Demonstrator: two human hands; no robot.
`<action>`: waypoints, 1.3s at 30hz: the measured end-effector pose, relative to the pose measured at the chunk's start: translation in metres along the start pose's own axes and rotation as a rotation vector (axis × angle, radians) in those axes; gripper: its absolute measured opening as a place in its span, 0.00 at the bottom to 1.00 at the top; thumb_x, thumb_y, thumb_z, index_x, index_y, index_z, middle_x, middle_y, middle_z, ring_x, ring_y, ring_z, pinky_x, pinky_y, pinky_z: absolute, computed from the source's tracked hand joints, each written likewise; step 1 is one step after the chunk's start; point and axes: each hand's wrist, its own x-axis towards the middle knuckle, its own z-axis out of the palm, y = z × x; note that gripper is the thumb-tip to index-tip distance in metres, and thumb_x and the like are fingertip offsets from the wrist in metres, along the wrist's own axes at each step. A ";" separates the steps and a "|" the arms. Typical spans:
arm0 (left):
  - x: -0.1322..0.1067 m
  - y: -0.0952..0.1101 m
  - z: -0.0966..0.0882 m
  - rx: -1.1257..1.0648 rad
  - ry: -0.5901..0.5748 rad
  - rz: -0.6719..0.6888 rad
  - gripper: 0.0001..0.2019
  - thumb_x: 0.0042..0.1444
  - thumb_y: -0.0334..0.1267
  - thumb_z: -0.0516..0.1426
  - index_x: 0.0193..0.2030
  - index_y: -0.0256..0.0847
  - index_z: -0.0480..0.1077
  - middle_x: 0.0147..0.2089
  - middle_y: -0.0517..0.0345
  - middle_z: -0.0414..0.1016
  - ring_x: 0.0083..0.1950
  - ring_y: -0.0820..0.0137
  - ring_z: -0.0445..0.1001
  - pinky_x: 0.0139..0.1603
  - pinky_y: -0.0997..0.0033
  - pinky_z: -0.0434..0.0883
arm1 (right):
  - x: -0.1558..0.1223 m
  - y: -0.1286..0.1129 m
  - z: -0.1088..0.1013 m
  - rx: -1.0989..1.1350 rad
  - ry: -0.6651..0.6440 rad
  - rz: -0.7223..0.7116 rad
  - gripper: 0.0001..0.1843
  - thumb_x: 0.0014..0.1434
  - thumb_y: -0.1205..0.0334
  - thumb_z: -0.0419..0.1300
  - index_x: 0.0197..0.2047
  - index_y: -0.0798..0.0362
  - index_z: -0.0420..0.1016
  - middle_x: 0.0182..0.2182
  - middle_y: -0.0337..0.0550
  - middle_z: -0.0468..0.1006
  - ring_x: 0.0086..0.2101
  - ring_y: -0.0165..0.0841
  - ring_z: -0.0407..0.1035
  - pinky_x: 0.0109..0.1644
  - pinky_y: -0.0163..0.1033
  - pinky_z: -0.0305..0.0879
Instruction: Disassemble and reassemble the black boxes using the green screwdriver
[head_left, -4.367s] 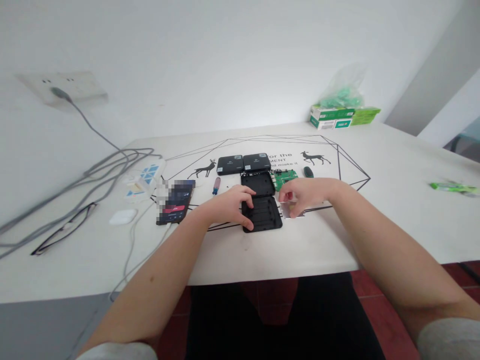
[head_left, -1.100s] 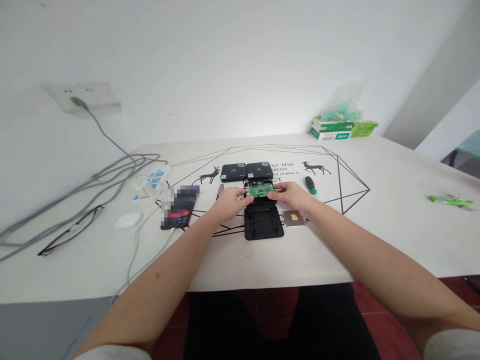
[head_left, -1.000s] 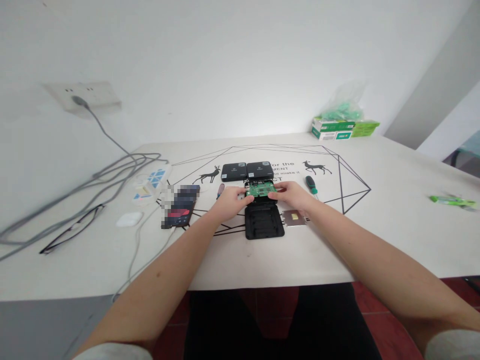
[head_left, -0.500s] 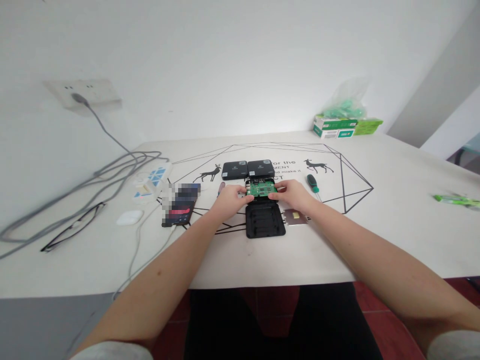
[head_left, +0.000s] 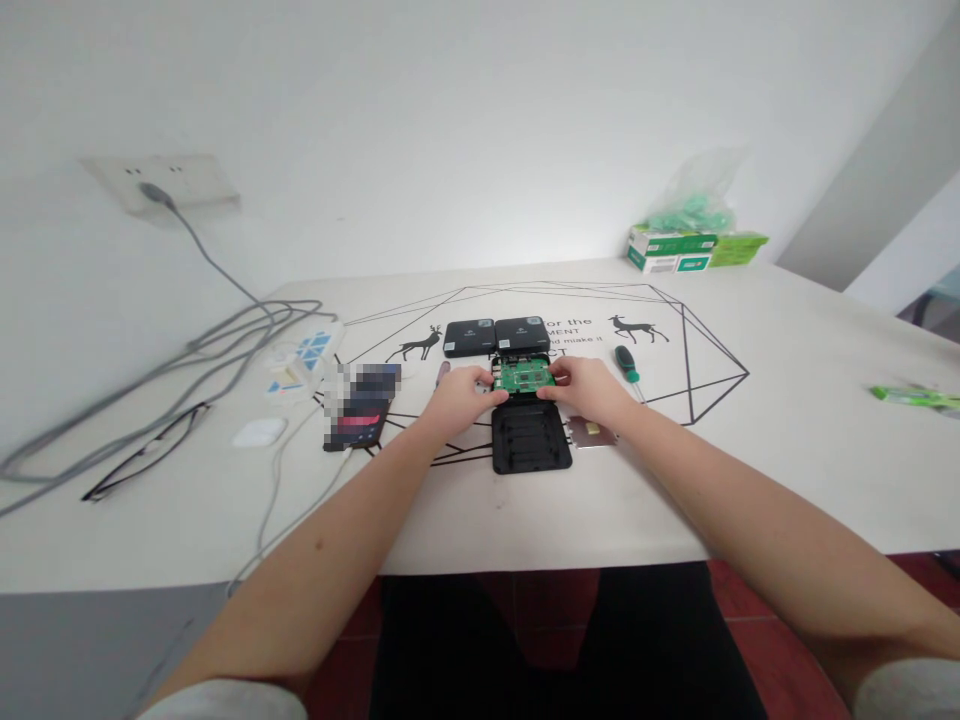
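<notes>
A green circuit board (head_left: 525,375) lies in a black plastic case half in the middle of the table. My left hand (head_left: 465,395) grips its left side, thumb on the near edge. On the opposite side, my right hand (head_left: 585,385) has thumb and fingers closed at the board and case edge. Directly in front lies the other black case half (head_left: 531,440), its inside facing up. A metal plate with a pale pad (head_left: 592,432) rests under my right wrist. Beyond my right hand is a green-and-black screwdriver (head_left: 625,365). I cannot tell whether the fingertips hold the board alone or the case too.
Two closed black boxes (head_left: 470,338) sit side by side behind the board. To the left are a phone (head_left: 364,410), a white case (head_left: 259,432), glasses (head_left: 146,455) and grey cables (head_left: 225,330). Green-and-white cartons (head_left: 670,250) stand at the back right; a green packet (head_left: 911,398) lies far right.
Both hands stay at the sides of the circuit board with almost the same grip. The view has shifted very slightly; nothing else has visibly moved.
</notes>
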 end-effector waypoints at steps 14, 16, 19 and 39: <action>-0.003 0.001 0.000 0.058 -0.017 0.108 0.11 0.56 0.42 0.65 0.42 0.41 0.84 0.46 0.50 0.86 0.48 0.54 0.82 0.55 0.60 0.75 | 0.001 0.006 0.011 0.042 0.063 -0.087 0.14 0.55 0.60 0.74 0.43 0.52 0.78 0.45 0.45 0.77 0.34 0.33 0.75 0.48 0.44 0.73; -0.003 0.000 0.001 0.066 -0.015 0.125 0.11 0.56 0.42 0.65 0.43 0.40 0.84 0.47 0.50 0.86 0.49 0.55 0.82 0.54 0.61 0.75 | 0.000 0.006 0.012 0.038 0.053 -0.118 0.11 0.56 0.61 0.73 0.42 0.52 0.79 0.45 0.45 0.76 0.35 0.33 0.75 0.48 0.44 0.73; -0.001 -0.002 0.003 0.096 -0.027 0.170 0.11 0.57 0.41 0.63 0.42 0.40 0.85 0.46 0.51 0.87 0.49 0.56 0.83 0.54 0.62 0.75 | -0.001 0.004 0.012 0.015 0.028 -0.169 0.07 0.58 0.63 0.71 0.40 0.52 0.83 0.44 0.47 0.78 0.38 0.35 0.75 0.50 0.44 0.73; 0.001 -0.016 0.011 0.233 -0.039 0.435 0.11 0.65 0.42 0.61 0.40 0.46 0.86 0.58 0.48 0.81 0.62 0.53 0.76 0.69 0.47 0.69 | 0.000 0.005 0.002 -0.161 -0.123 -0.317 0.10 0.66 0.60 0.65 0.39 0.52 0.89 0.49 0.52 0.82 0.50 0.41 0.78 0.62 0.44 0.70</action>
